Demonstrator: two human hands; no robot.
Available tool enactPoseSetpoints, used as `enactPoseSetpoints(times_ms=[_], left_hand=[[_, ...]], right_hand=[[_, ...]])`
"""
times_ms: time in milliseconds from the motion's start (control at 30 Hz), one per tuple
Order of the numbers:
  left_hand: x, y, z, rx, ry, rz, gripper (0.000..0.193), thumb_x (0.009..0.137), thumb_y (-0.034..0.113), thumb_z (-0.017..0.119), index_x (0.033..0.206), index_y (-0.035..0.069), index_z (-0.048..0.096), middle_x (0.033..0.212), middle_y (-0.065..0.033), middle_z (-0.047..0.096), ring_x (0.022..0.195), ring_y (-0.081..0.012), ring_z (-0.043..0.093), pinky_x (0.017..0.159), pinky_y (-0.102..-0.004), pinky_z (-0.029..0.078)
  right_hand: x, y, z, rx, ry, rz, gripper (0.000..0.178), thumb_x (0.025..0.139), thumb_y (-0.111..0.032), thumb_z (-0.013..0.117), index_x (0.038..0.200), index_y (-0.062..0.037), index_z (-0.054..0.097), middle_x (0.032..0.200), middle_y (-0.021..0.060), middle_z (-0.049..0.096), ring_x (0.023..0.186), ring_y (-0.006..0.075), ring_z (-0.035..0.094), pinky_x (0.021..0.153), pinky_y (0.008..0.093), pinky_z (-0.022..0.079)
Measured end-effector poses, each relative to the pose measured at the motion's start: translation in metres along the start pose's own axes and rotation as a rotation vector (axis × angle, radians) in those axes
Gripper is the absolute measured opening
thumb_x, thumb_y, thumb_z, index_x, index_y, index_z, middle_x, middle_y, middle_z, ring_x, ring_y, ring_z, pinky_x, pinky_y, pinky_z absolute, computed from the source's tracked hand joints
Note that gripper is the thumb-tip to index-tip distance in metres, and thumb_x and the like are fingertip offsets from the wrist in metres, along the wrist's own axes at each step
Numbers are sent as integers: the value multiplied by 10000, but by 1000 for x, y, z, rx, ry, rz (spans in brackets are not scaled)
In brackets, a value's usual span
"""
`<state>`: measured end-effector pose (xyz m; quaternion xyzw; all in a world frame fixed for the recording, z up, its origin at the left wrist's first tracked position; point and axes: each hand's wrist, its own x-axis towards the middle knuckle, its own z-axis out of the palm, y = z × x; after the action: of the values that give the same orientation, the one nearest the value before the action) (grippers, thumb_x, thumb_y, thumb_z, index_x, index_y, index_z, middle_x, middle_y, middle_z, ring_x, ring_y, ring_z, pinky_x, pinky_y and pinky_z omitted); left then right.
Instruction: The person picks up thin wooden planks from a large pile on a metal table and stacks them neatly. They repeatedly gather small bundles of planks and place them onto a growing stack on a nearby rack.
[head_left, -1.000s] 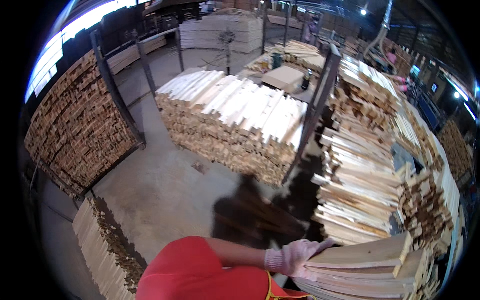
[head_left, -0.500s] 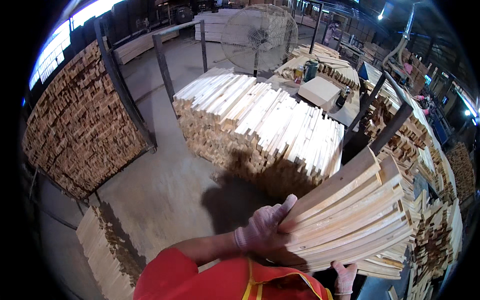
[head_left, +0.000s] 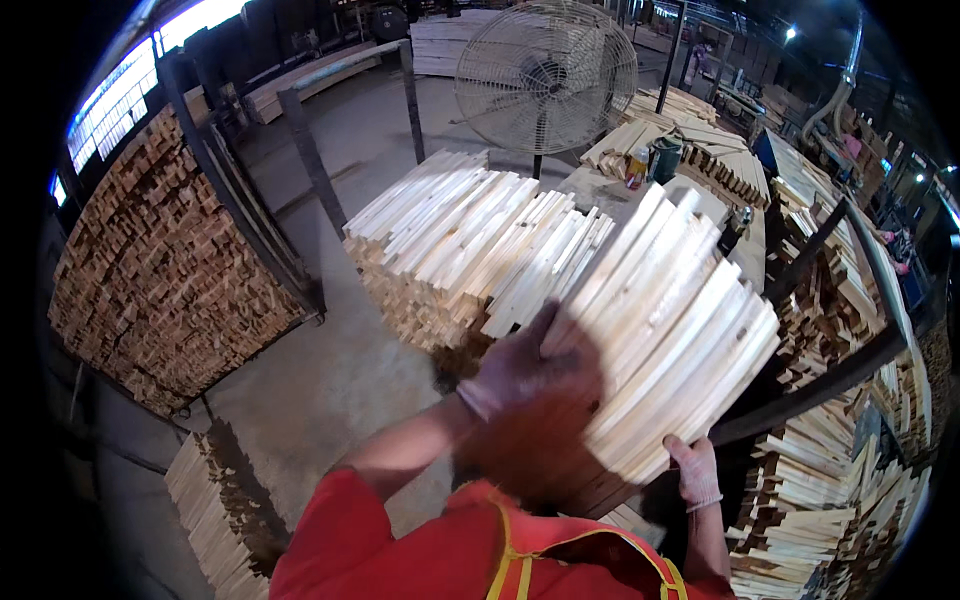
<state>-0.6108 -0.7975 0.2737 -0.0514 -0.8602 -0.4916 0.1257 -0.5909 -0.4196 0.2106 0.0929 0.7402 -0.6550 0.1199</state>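
Observation:
A broad bundle of pale wooden strips (head_left: 680,330) is clasped between my two gloved hands. My left hand (head_left: 525,365) grips its left side, fingers partly in shadow. At the bundle's lower right edge, my right hand (head_left: 692,468) is closed with the thumb on top; its other fingers are hidden beneath. The strips tilt upward and away from me, overlapping the right part of a tall stack of wooden strips (head_left: 450,225). That stack has a brightly lit top, and its strips lie side by side with their ends facing me.
A large round fan (head_left: 546,78) stands behind the stack. Metal posts (head_left: 312,155) rise at its left, and a dark rail (head_left: 810,400) crosses at right. More strip piles (head_left: 800,520) lie at right. A wall of stacked wood (head_left: 170,270) stands left, with a low pile (head_left: 215,520) below.
The bundle has moved up and left from the piles at right, and now reaches over the stack. Both hands moved with it, still holding on.

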Motion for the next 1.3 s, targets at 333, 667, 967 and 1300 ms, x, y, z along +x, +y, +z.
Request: enactPoseSetpoints(times_ms=[333, 667, 967, 1300], left_hand=[[309, -214, -31, 720, -60, -403, 853, 1021, 705, 439, 1657, 140, 371, 1656, -165, 453, 1510, -374, 431, 1199, -522, 357], [326, -366, -16, 1290, -228, -172, 815, 1014, 560, 519, 1647, 70, 363, 1472, -178, 592, 1346, -338, 550, 1106, -491, 425], [351, -290, -38, 985, -209, -118, 827, 995, 572, 592, 1559, -21, 474, 1594, -253, 495, 1501, -369, 451, 1251, -447, 346], [182, -230, 69, 555, -181, 490, 726, 1033, 334, 672, 1612, -11, 402, 1603, -256, 479, 1469, -405, 460, 1248, -491, 350]], right_hand=[[253, -122, 164, -211, -1, 34, 537, 899, -456, 814, 1038, 42, 669, 853, 29, 641, 739, 109, 573, 656, 281, 481], [252, 29, 219, -225, 68, 116, 1005, 851, -222, 833, 1655, 40, 290, 1591, 292, 488, 1484, 357, 483, 1238, 384, 374], [201, 8, 212, -446, 4, -41, 1011, 843, -311, 793, 1688, -130, 268, 1521, 308, 521, 1359, 418, 588, 1153, 458, 484], [-128, 139, 69, -205, 424, 168, 745, 912, -375, 698, 1548, -50, 486, 1249, 241, 702, 1150, 429, 682, 1042, 457, 529]])
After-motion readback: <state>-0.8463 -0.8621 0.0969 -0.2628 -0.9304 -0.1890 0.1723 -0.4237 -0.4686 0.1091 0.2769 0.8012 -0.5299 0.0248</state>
